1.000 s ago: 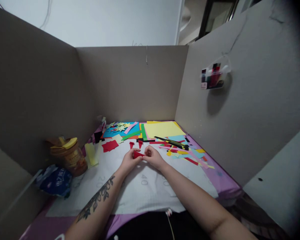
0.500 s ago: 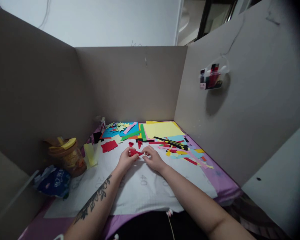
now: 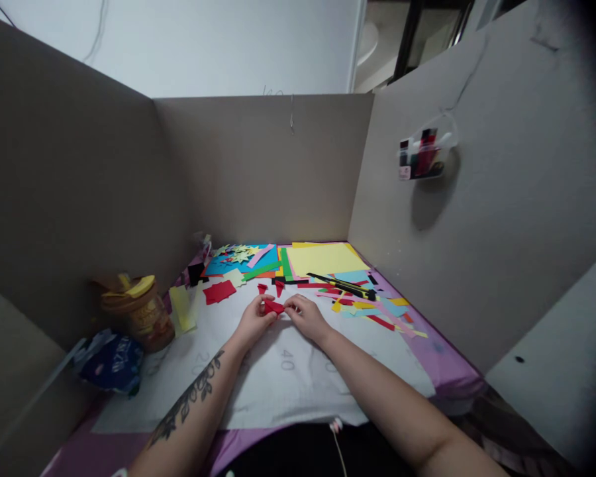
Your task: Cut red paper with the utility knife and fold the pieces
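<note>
A small folded piece of red paper [image 3: 274, 307] is held between my two hands, above the white sheet [image 3: 263, 391]. My left hand [image 3: 255, 319] pinches its left side between thumb and fingers. At its right tip, the fingers of my right hand [image 3: 304, 314] are closed on the paper. Just beyond my hands lie two small folded red paper pieces [image 3: 279, 288]. Flat red paper squares [image 3: 219, 292] rest to the left of them. The exact folds in the held paper are too small to make out.
Paper strips [image 3: 372, 308] and a black-and-yellow utility knife [image 3: 345, 286] lie on the right. Behind are yellow sheets [image 3: 328, 258] and blue paper [image 3: 218, 268] bearing star cutouts [image 3: 241, 254]. A brown jar [image 3: 142, 315] and a blue packet [image 3: 110, 363] stand left. Grey panels [image 3: 263, 165] enclose the table.
My right fingers have moved in from beside the red paper's tip and now grip it. The red paper has turned slightly between my hands. The view has shifted a little.
</note>
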{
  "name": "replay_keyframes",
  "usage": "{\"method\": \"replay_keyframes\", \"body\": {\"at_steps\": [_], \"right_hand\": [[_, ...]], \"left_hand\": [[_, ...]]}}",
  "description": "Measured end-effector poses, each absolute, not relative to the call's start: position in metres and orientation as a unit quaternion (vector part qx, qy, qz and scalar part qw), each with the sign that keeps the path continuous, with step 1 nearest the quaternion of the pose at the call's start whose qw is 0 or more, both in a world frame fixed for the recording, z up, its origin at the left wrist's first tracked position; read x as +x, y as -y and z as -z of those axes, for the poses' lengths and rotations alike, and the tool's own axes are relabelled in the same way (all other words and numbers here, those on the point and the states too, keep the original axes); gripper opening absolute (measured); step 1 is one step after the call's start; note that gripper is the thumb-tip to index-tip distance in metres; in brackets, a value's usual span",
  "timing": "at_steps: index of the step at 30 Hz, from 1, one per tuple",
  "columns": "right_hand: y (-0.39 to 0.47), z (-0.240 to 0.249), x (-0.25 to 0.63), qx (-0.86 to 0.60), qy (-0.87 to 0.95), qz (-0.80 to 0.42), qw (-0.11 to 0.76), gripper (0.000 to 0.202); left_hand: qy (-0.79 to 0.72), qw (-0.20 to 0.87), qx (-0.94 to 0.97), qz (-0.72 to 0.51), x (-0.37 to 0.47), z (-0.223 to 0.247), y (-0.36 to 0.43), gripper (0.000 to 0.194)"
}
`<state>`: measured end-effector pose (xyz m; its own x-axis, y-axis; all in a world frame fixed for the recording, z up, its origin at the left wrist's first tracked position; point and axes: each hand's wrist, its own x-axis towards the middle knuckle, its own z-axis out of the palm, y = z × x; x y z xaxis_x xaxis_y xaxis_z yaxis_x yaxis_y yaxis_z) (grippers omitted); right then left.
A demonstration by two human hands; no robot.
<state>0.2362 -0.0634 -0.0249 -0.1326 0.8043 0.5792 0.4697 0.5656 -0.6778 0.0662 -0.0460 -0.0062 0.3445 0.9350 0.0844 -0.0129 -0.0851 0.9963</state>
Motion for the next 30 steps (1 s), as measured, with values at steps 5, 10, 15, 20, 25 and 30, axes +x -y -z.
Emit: {"method": "replay_keyframes", "body": {"at_steps": [5,10,15,20,25,30], "right_hand": [[0.065,0.024,0.234,-0.453,0.713,-0.189,0.501,0.010],[0.066,0.024,0.233,-0.457,0.690,-0.224,0.515,0.008],[0.068,0.022,0.230,-0.446,0.667,-0.267,0.534,0.004],[0.072,0.019,0.226,-0.430,0.666,-0.291,0.536,0.005],[0.072,0.016,0.221,-0.414,0.647,-0.321,0.554,0.007],[0.067,0.018,0.222,-0.414,0.603,-0.363,0.577,0.014]], "left_hand": [[-0.384,0.534,0.622,-0.425,0.066,0.011,0.044,0.041],[-0.386,0.494,0.656,-0.419,0.066,0.012,0.045,0.036],[-0.402,0.424,0.686,-0.434,0.066,0.008,0.047,0.032],[-0.403,0.404,0.684,-0.454,0.066,0.005,0.048,0.026],[-0.410,0.413,0.659,-0.476,0.067,0.003,0.048,0.025],[-0.412,0.427,0.635,-0.495,0.066,0.002,0.046,0.028]]}}
